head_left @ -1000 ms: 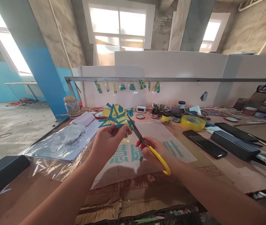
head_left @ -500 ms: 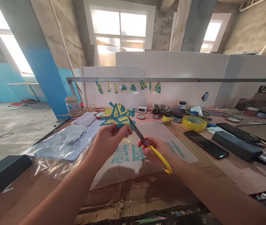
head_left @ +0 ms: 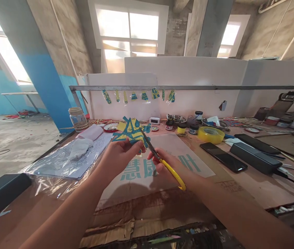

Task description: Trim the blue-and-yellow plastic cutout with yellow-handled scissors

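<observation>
My left hand (head_left: 122, 154) is closed on a blue-and-yellow painted cutout (head_left: 131, 129), pinching its lower edge between thumb and fingers above the table. In my right hand (head_left: 166, 160) is a pair of scissors (head_left: 169, 167) with yellow handles. Their dark blades point up and left and meet the right side of the cutout; whether they are parted I cannot tell. Beneath both hands lies a pale sheet (head_left: 133, 190) printed with large green characters. Similar blue-and-yellow pieces (head_left: 144, 96) hang in a row from a metal bar (head_left: 193, 88) behind.
To the left are a glass jar (head_left: 78, 119) and line drawings under clear plastic (head_left: 69, 166). Small paint jars (head_left: 181, 128), a roll of clear yellow tape (head_left: 210, 135), a phone (head_left: 223, 157) and a black power adapter (head_left: 255, 157) stand or lie on the right. Cardboard (head_left: 110, 230) covers the front edge.
The whole view has shifted slightly left. Both hands keep their holds, and the scissor blades still lie against the cutout's right side.
</observation>
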A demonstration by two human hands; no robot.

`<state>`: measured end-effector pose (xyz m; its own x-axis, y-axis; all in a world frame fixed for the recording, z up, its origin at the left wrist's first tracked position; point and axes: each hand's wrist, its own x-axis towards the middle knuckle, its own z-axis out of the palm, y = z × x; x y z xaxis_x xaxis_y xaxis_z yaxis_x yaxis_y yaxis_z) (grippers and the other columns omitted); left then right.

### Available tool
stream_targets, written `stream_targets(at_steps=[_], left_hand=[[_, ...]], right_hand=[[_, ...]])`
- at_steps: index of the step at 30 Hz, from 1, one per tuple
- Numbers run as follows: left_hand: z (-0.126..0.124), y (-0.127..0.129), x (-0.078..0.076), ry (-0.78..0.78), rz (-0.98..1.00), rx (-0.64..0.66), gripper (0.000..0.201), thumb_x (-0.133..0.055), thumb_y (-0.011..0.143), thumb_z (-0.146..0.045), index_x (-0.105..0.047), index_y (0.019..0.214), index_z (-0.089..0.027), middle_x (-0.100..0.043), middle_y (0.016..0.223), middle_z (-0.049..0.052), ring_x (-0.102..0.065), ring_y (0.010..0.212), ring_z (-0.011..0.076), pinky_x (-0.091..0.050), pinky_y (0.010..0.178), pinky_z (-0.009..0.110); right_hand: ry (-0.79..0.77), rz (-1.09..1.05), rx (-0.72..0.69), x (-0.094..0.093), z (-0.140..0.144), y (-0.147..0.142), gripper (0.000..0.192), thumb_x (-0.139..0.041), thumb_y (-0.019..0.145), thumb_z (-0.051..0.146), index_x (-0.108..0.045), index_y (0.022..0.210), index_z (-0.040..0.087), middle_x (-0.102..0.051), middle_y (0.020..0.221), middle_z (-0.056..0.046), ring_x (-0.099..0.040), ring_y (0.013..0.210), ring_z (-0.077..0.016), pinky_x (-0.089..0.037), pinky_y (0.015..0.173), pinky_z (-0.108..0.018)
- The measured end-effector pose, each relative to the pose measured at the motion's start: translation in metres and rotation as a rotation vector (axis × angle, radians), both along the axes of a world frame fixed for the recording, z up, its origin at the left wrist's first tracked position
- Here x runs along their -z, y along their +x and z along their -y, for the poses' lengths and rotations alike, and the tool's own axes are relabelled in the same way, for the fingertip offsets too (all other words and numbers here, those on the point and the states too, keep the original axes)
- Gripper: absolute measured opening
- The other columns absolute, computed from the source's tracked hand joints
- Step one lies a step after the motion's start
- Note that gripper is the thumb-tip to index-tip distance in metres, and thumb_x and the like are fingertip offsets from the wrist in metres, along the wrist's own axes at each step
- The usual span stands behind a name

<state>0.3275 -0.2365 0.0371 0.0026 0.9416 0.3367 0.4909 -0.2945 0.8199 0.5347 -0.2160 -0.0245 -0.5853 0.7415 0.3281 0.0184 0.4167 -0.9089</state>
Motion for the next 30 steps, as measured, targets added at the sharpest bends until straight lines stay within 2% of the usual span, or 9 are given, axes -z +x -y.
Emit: stream_targets(at_steps=[6, 12, 16, 18, 20, 22, 25, 28, 30], left_hand=[[0.001, 0.001, -0.002, -0.019, 0.000, 0.017, 0.040, -0.063, 0.084, -0.055, -0.076, 0.069, -0.021, -0.076, 0.078, 0.002, -0.067, 0.080, 0.0222, -0.049, 0.071, 0.032], [-0.002, -0.001, 0.000, 0.005, 0.055, 0.061, 0.040, -0.067, 0.084, -0.057, -0.076, 0.070, -0.021, -0.076, 0.077, 0.003, -0.067, 0.077, 0.0206, -0.051, 0.073, 0.031], [-0.007, -0.011, -0.004, 0.126, 0.275, 0.082, 0.044, -0.069, 0.082, -0.062, -0.074, 0.088, -0.019, -0.074, 0.086, 0.005, -0.068, 0.076, 0.0194, -0.056, 0.069, 0.031], [-0.009, -0.016, -0.008, 0.228, 0.404, 0.034, 0.046, -0.070, 0.082, -0.061, -0.072, 0.104, -0.021, -0.073, 0.091, 0.004, -0.069, 0.080, 0.0181, -0.057, 0.070, 0.029], [-0.009, -0.019, -0.013, 0.277, 0.446, -0.009, 0.048, -0.076, 0.079, -0.054, -0.069, 0.116, -0.023, -0.072, 0.090, 0.001, -0.068, 0.082, 0.0161, -0.057, 0.072, 0.026], [-0.009, -0.021, -0.017, 0.253, 0.418, 0.003, 0.053, -0.082, 0.076, -0.045, -0.067, 0.121, -0.024, -0.070, 0.084, -0.001, -0.068, 0.078, 0.0145, -0.057, 0.072, 0.025], [-0.009, -0.023, -0.017, 0.141, 0.352, 0.090, 0.056, -0.084, 0.073, -0.041, -0.066, 0.124, -0.023, -0.068, 0.079, -0.002, -0.066, 0.071, 0.0133, -0.055, 0.065, 0.023], [-0.011, -0.024, -0.013, 0.038, 0.273, 0.194, 0.052, -0.084, 0.073, -0.038, -0.068, 0.120, -0.023, -0.068, 0.082, -0.002, -0.064, 0.068, 0.0120, -0.054, 0.061, 0.023], [-0.013, -0.024, -0.011, -0.009, 0.246, 0.262, 0.044, -0.084, 0.073, -0.038, -0.070, 0.112, -0.023, -0.071, 0.090, -0.001, -0.066, 0.073, 0.0126, -0.056, 0.066, 0.024]], right_hand=[[-0.090, -0.014, 0.000, -0.008, 0.003, -0.002, 0.068, -0.061, 0.075, 0.081, -0.054, 0.103, 0.019, -0.044, 0.080, 0.002, -0.038, 0.067, -0.0122, -0.032, 0.058, -0.024], [-0.057, -0.008, 0.040, -0.008, 0.003, -0.002, 0.070, -0.059, 0.075, 0.083, -0.055, 0.101, 0.018, -0.046, 0.077, 0.002, -0.037, 0.067, -0.0120, -0.031, 0.060, -0.025], [-0.028, 0.047, 0.060, -0.007, -0.001, -0.001, 0.066, -0.059, 0.078, 0.079, -0.055, 0.101, 0.017, -0.048, 0.076, 0.002, -0.037, 0.064, -0.0107, -0.031, 0.058, -0.024], [-0.037, 0.058, 0.059, -0.006, -0.003, 0.000, 0.064, -0.060, 0.079, 0.078, -0.054, 0.099, 0.018, -0.048, 0.076, 0.003, -0.037, 0.063, -0.0100, -0.031, 0.057, -0.024], [-0.044, 0.046, 0.045, -0.007, -0.003, 0.000, 0.063, -0.061, 0.079, 0.078, -0.053, 0.098, 0.018, -0.047, 0.076, 0.003, -0.037, 0.063, -0.0098, -0.031, 0.056, -0.023], [-0.058, 0.016, 0.031, -0.008, -0.003, 0.001, 0.064, -0.060, 0.079, 0.078, -0.053, 0.099, 0.018, -0.046, 0.076, 0.003, -0.036, 0.062, -0.0094, -0.030, 0.055, -0.023], [-0.065, -0.047, 0.044, -0.012, 0.000, 0.003, 0.064, -0.057, 0.081, 0.078, -0.054, 0.101, 0.018, -0.046, 0.080, 0.003, -0.034, 0.059, -0.0082, -0.030, 0.053, -0.023], [-0.064, -0.071, 0.058, -0.016, 0.001, 0.006, 0.069, -0.056, 0.077, 0.083, -0.054, 0.102, 0.018, -0.045, 0.079, 0.003, -0.036, 0.058, -0.0082, -0.031, 0.052, -0.024], [-0.091, -0.061, 0.036, -0.017, 0.002, 0.007, 0.072, -0.055, 0.075, 0.086, -0.053, 0.103, 0.020, -0.043, 0.076, 0.004, -0.036, 0.057, -0.0088, -0.031, 0.052, -0.024]])
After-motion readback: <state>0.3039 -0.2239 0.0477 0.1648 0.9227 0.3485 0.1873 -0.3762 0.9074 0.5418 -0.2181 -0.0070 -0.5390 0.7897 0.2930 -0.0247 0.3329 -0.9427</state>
